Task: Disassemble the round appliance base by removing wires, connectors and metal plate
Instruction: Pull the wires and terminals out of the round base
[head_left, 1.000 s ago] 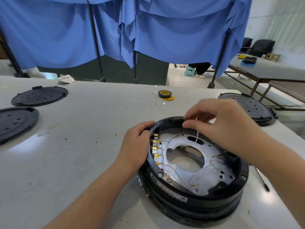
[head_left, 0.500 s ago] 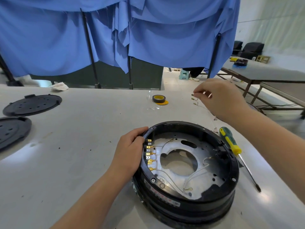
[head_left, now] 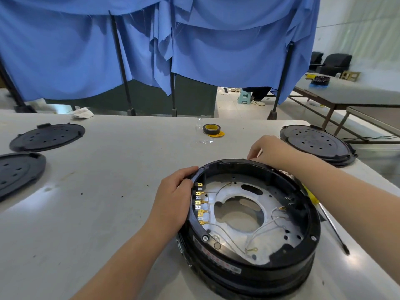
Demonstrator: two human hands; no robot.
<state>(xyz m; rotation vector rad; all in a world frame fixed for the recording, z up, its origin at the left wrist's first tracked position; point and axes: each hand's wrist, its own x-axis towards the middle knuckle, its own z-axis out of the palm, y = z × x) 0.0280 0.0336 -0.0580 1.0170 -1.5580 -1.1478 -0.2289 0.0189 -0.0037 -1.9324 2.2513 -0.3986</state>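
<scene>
The round black appliance base (head_left: 255,265) sits on the white table in front of me. Inside it lies a silver metal plate (head_left: 270,237) with thin white wires (head_left: 259,231) across it. A row of gold connectors (head_left: 200,204) lines its left inner wall. My left hand (head_left: 173,202) grips the left rim beside the connectors. My right hand (head_left: 268,150) is just behind the far rim, its fingers curled down toward the table. Whether they pinch a wire is too small to tell.
A yellow-handled screwdriver (head_left: 333,228) lies right of the base, partly under my right forearm. Black round covers lie at the left (head_left: 47,137), far left (head_left: 17,172) and back right (head_left: 316,146). A tape roll (head_left: 211,129) stands behind the base. The table's edge runs along the right.
My right hand pulled a thin wire up and out to the right of the base, then came back down to the far rim. My left hand stayed on the left rim.
</scene>
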